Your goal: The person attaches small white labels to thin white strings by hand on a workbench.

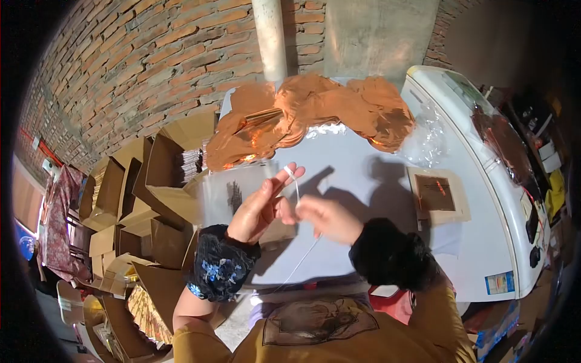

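A thin white string (298, 189) is looped round the fingertips of my left hand (257, 209), whose palm is turned up with the fingers partly bent. Beside it, my right hand (330, 218) has its fingers pinched together on the string. From there the string hangs down toward my lap. Both hands are above the near part of the white table (345, 175). Behind them, several heaps of orange-brown sheets (327, 100) lie along the table's far side.
Open cardboard boxes (166, 163) stand at the left. A clear plastic sheet (215, 193) lies left of my hands. At the right are a dark square packet (434, 193), clear plastic bags (430, 133) and the table's raised white edge (493, 157). A brick wall (151, 54) rises behind.
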### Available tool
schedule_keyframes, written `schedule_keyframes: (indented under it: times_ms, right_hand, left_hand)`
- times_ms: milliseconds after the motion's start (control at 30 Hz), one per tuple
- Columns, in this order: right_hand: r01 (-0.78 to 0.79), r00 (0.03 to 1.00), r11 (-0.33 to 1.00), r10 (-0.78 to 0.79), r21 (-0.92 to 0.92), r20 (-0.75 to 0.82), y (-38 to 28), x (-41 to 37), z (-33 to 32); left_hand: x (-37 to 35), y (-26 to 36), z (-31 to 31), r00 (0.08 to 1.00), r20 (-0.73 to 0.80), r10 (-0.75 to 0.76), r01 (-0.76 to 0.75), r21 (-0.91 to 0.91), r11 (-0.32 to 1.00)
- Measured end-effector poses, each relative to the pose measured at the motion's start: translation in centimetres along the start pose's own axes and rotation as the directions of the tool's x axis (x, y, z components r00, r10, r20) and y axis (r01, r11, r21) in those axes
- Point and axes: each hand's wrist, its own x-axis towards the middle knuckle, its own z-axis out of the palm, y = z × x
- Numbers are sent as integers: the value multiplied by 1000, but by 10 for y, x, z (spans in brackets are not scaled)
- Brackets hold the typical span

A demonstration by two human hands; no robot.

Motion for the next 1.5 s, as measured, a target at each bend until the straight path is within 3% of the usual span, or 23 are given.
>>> schedule_keyframes:
  times_ms: [67,100,167,200,267,333,400,433,500,567,633,667,800,833,900,967,1033,1100,1167,1233,1333,1400,1500]
  right_hand:
    - [29,999,1000,-29,5,32,-26,-9,3]
    - [83,996,993,-84,78,6,-33,-7,-3]
    - [60,997,992,-53,113,-59,-24,8,-31]
    - [16,989,995,-2,96,-148,-16,13,-37]
    - [43,995,994,-33,101,-93,8,18,-33]
    - [10,1000,995,-8,102,-25,19,10,-9]
    - [-43,998,994,39,99,40,4,-5,12]
    - [-20,1000,987,20,162,1,-8,-6,8]
    - [31,998,958,-12,285,-68,-23,-3,-11]
    - [48,997,988,-37,145,-73,-8,10,-30]
    - [48,997,981,-36,188,-63,8,12,-24]
    - [10,999,986,-3,169,-42,10,12,-13]
    - [-11,999,982,19,190,-39,-9,-4,4]
    - [-16,998,973,29,229,-57,-14,-6,-2]
    - [144,970,986,-125,78,-209,6,4,-20]
    - [52,997,999,-50,16,-61,6,13,-32]
    - [45,997,992,-37,120,-66,14,11,-11]
    - [-23,994,999,28,46,-105,7,5,-2]
    - [-1,989,998,11,69,-144,6,6,-10]
    - [-5,990,1000,3,-13,-139,14,7,-9]
    - [-45,998,990,37,-136,-56,15,2,10]
    - [27,1000,995,-26,-92,4,-3,-4,16]
    - [121,991,977,-108,178,-77,-25,-5,-9]
  left_hand:
    - [3,-9,-2,997,-80,-16,26,130,991]
    - [2,-14,-12,987,-51,-149,158,344,926]
    - [-5,-4,-8,946,-20,-323,299,436,849]
    - [-4,-6,-11,953,64,-296,264,302,916]
    - [-4,-13,-16,957,212,-200,204,6,979]
    - [-1,-6,-1,996,-32,-86,82,-116,990]
    - [0,-8,-4,987,-158,-17,25,47,999]
    - [-2,-6,-11,982,-131,-139,174,315,933]
    - [-4,-20,-17,976,6,-216,196,403,894]
    - [-9,-16,-14,965,134,-225,201,172,965]
    - [-6,-13,-9,974,196,-112,134,-105,985]
    - [-3,-14,-8,986,131,-105,135,-249,959]
    - [1,-14,-12,998,-57,-40,54,277,959]
    - [-1,-14,-13,976,-81,-203,218,360,907]
    - [-4,-18,-12,985,51,-165,148,244,958]
    - [0,-27,-23,975,177,-133,137,-8,991]
    - [2,-35,-27,963,232,-136,202,-292,935]
    - [-2,-35,-37,905,372,-206,309,-242,920]
    - [-6,-35,-29,948,288,-139,196,-181,964]
    - [-5,-24,-17,998,47,-42,54,-279,959]
    - [-3,-15,-4,995,-75,59,-82,-368,926]
    - [1,-20,-9,995,-101,-4,9,48,999]
    - [0,-29,-11,993,-111,-34,84,487,870]
